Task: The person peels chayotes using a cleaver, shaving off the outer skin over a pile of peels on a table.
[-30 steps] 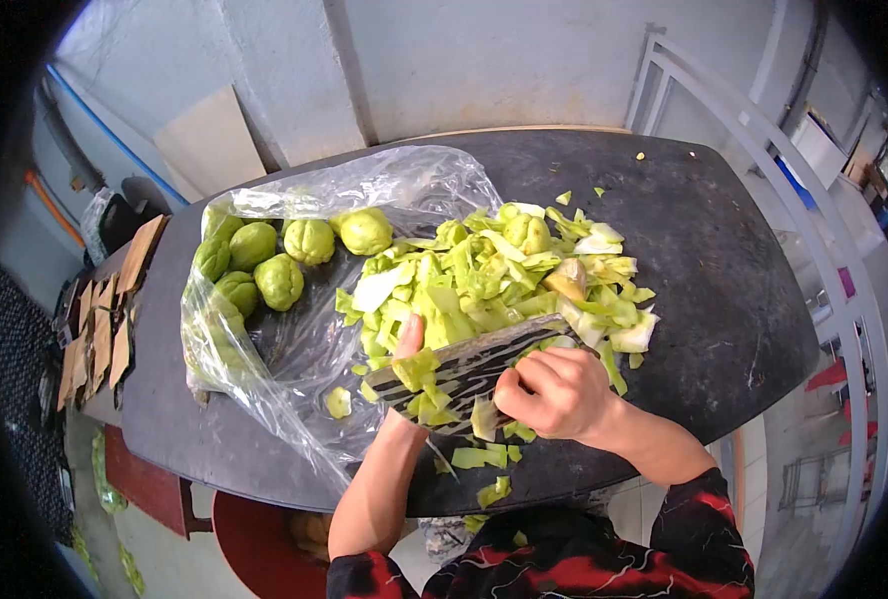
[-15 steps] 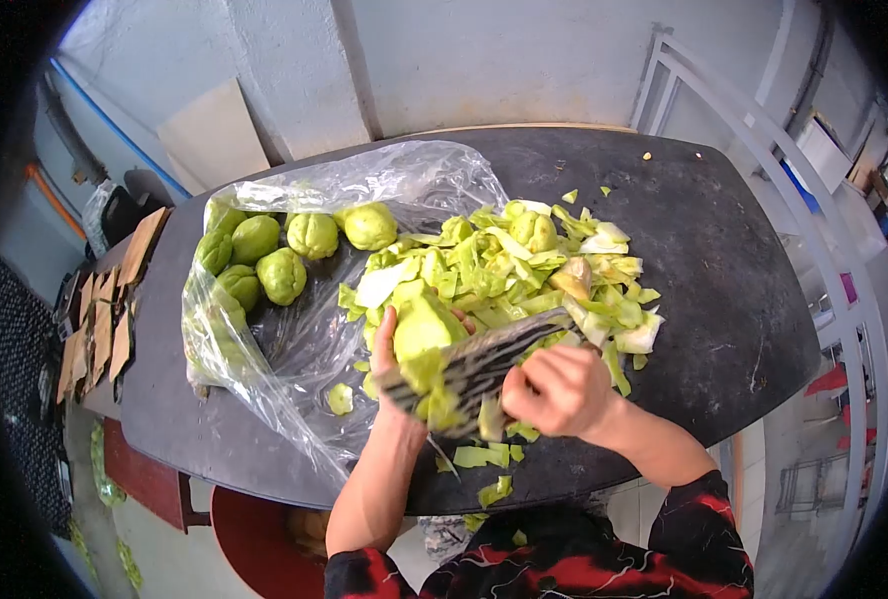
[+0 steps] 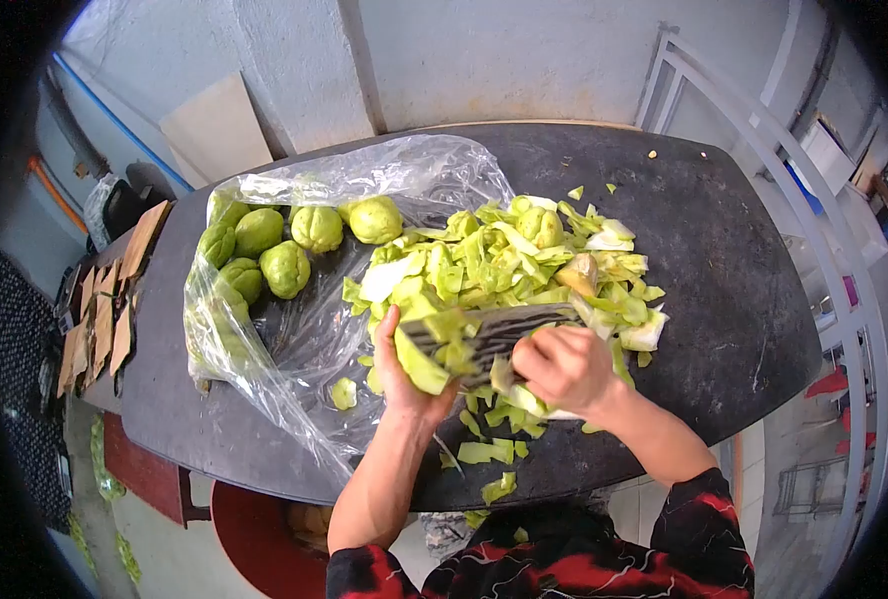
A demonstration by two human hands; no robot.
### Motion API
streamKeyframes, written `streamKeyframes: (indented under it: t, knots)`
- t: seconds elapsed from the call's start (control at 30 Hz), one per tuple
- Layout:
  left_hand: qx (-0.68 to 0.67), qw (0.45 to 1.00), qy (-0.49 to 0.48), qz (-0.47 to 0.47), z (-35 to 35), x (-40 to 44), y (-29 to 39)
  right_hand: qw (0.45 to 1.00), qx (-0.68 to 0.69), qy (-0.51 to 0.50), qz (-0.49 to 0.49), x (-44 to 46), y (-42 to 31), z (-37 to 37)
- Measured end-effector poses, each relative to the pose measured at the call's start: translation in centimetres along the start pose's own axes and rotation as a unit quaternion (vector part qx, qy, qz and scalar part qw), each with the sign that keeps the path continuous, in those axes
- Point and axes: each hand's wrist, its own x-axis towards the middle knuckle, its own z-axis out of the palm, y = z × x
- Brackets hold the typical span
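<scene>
My left hand [image 3: 401, 391] is wrapped round a pale green, partly peeled chayote [image 3: 421, 367] above the near middle of the table. In my right hand [image 3: 566, 371] is a cleaver [image 3: 499, 335], its handle mostly hidden by my fist. The broad, motion-blurred blade lies across the chayote and covers its upper part. Behind both hands spreads a heap of green peelings [image 3: 484, 262], with a knobbly chayote [image 3: 540, 228] among them. Smaller peel scraps [image 3: 486, 451] lie below the blade near the table's front edge.
Several unpeeled chayotes [image 3: 285, 270] sit in an open clear plastic bag [image 3: 279, 394] on the left of the dark table [image 3: 734, 299]. A red tub [image 3: 249, 544] stands on the floor below the front edge. A grey metal railing [image 3: 814, 200] runs along the right.
The cleaver has shifted up and slightly right, now covering the chayote's upper part. The chayote is tilted differently in my left hand, which has moved slightly right.
</scene>
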Motion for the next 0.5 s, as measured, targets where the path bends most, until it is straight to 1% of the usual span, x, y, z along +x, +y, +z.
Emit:
streamKeyframes:
  t: [0.03,0.1,0.13,0.17,0.23,0.3,0.33,0.37,0.4,0.43,0.5]
  knots:
    - [0.004,1.000,0.015,0.001,1.1,-0.3,0.3,1.000,0.002,-0.010,0.009,0.0,0.7,-0.1]
    - [0.041,0.998,-0.051,0.021,-0.5,0.2,0.4,1.000,0.000,0.004,-0.005,0.1,0.2,-0.7]
    - [0.031,0.995,-0.095,0.010,-1.3,0.8,0.5,1.000,0.015,-0.003,-0.019,0.5,-0.5,-1.3]
    - [0.025,0.990,-0.136,-0.005,-1.9,1.2,0.6,0.999,0.028,0.019,-0.033,0.5,-1.1,-1.3]
    - [0.029,0.991,-0.132,-0.006,-2.0,1.4,0.4,0.998,0.029,0.013,-0.051,0.6,-2.0,-1.8]
    - [0.012,0.990,-0.141,-0.014,-1.5,1.0,0.1,0.998,0.022,0.032,-0.054,0.3,-2.2,-1.6]
    - [0.045,0.986,-0.161,-0.011,-1.5,0.9,0.3,0.998,0.023,0.022,-0.050,0.4,-2.2,-1.8]
    - [0.045,0.986,-0.162,-0.011,-1.3,0.8,0.3,0.998,0.024,0.012,-0.048,0.5,-2.1,-2.0]
    - [0.056,0.992,-0.114,0.004,-1.1,0.7,0.3,0.999,0.032,0.019,-0.037,0.1,-1.4,-1.0]
    - [0.066,0.995,-0.066,0.020,-0.9,0.4,0.4,1.000,0.004,-0.008,-0.008,0.2,-0.7,-0.4]
    - [0.049,0.997,-0.064,0.020,-0.4,0.2,0.6,1.000,0.005,-0.013,0.004,0.0,0.7,0.4]
